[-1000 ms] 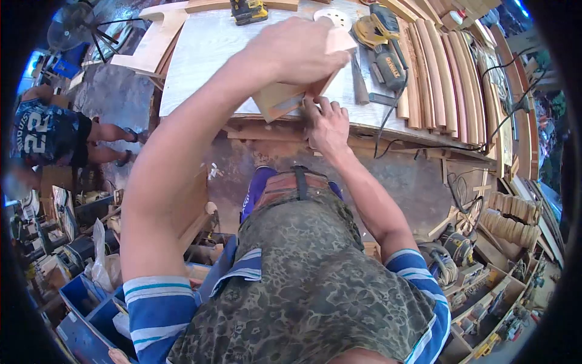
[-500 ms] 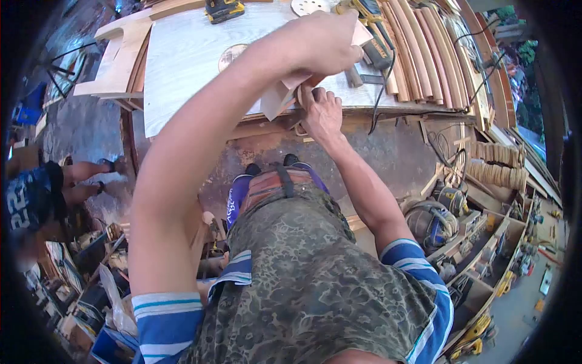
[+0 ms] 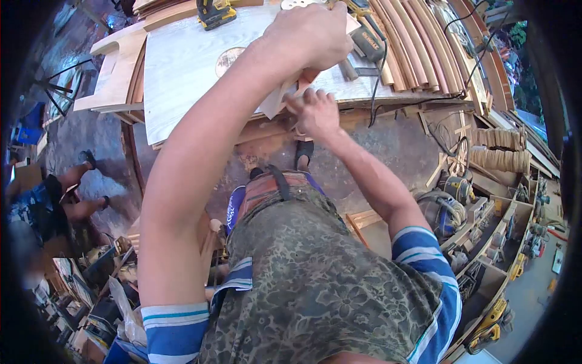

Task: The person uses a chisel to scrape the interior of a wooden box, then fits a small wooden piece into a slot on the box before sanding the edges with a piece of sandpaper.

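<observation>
My left hand (image 3: 318, 36) is closed around a pale, flat wooden piece (image 3: 274, 104) over the worktable's front part. One end of the piece slants down toward the table edge; a corner shows beyond my knuckles, and the middle is hidden by the hand. A small reddish patch shows just under that hand. My right hand (image 3: 318, 113) is lower, at the table's front edge, its index finger stretched toward the slanting end and the other fingers loosely bent apart. A DeWalt power tool (image 3: 368, 43) and a hammer-like tool (image 3: 350, 70) lie right of my left hand.
The worktable (image 3: 176, 85) has a pale wood-grain top with a round disc (image 3: 230, 60) on it. Long wooden mouldings (image 3: 409, 48) are stacked at right, beside a black cord (image 3: 382, 79). A yellow-black tool (image 3: 214, 13) stands at the back. Another person (image 3: 45, 203) sits at left.
My right hand has drawn slightly down from the wooden piece, its fingers loosening. My left hand has shifted a little up and left, still holding the piece. The seated person's legs have moved.
</observation>
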